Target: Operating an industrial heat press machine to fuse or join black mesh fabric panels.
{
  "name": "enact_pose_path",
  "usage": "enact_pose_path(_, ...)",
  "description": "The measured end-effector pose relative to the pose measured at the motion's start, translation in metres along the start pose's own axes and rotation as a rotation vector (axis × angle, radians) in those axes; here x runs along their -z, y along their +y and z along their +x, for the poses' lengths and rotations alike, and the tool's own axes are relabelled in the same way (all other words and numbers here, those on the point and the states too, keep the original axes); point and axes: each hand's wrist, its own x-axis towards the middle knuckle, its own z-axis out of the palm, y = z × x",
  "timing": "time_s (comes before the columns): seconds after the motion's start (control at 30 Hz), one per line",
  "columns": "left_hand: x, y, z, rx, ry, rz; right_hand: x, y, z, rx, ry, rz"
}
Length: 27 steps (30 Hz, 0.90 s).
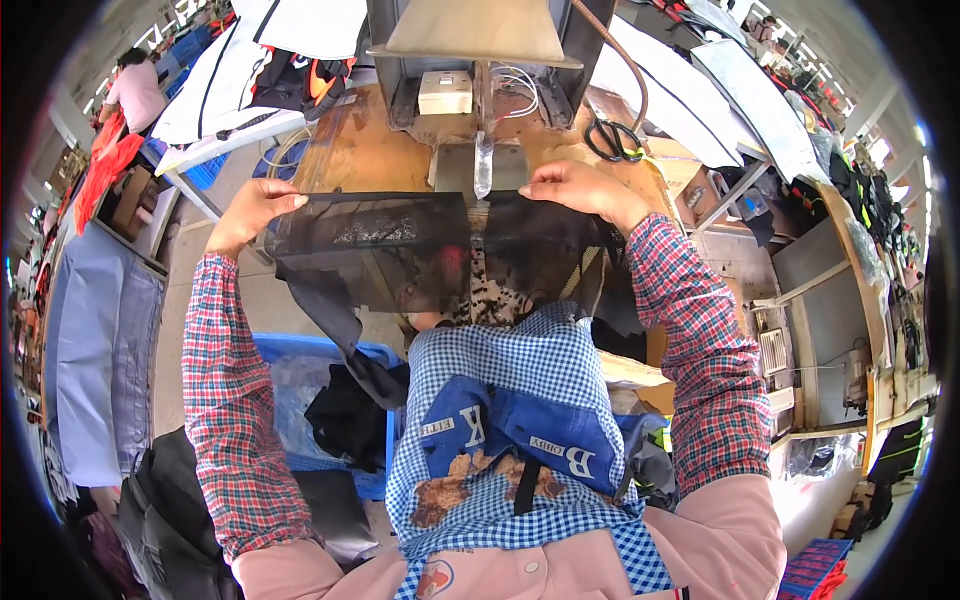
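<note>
A sheer black mesh fabric (370,245) is stretched between my two hands and hangs over the near edge of the worktable (335,150). My left hand (253,212) pinches its upper left corner between thumb and fingers. Farther right, my right hand (590,190) is closed on the upper edge with thumb and forefinger. Just left of the right fingertips, a narrow metal bar (483,170) points down from the machine (475,35) and ends at the fabric's top edge. Whether it touches the fabric, I cannot tell. A darker strip of the cloth droops at lower left.
A blue crate (375,470) with black cloth and clear plastic sits below left. White panels (210,90) lie on a side table, and more white panels (690,100) at right. A coiled black cable (612,142) rests beside the machine. A person (135,90) is at far left.
</note>
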Motion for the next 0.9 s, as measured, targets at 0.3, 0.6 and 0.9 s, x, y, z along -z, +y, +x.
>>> enact_pose_path(0.3,0.011,-0.012,-0.018,-0.037,-0.004,-0.046,-0.005,-0.019,0.002,-0.021,-0.020,0.078)
enact_pose_path(0.6,0.012,-0.015,-0.021,-0.027,-0.001,-0.081,-0.005,-0.021,0.010,-0.052,-0.055,0.016)
enact_pose_path(0.9,0.006,-0.010,-0.017,-0.025,0.001,-0.103,-0.006,-0.016,0.013,-0.027,-0.029,0.021)
